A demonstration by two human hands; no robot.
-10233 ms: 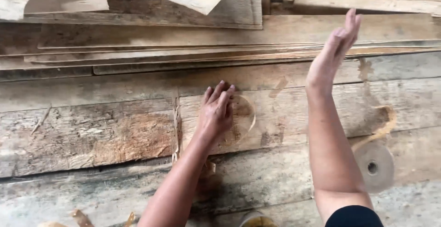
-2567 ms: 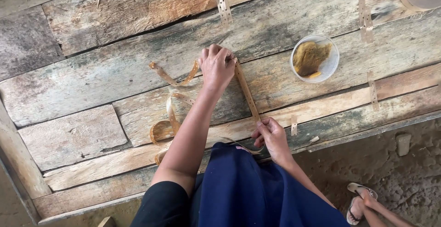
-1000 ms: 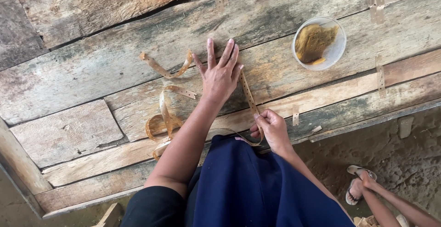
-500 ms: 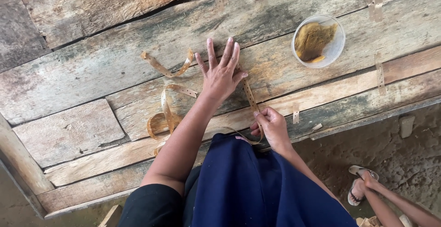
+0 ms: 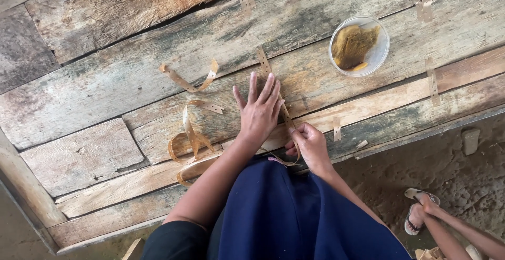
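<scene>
Head view shows the left hand (image 5: pixel 259 114) spread flat, pressing the perforated tape strip (image 5: pixel 264 66) onto the plank table (image 5: pixel 105 86); the right hand (image 5: pixel 309 145) pinches its near end. Smoothing works best with the strip kept taut and straight.

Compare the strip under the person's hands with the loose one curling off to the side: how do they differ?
The pressed strip lies straight and flat on the wooden table; the curled strip loops and stands up off it. The left hand lies flat on the pressed strip and the right hand pinches its near end; no hand touches the curled strip. Both are thin, tan and punched with small holes.
</scene>
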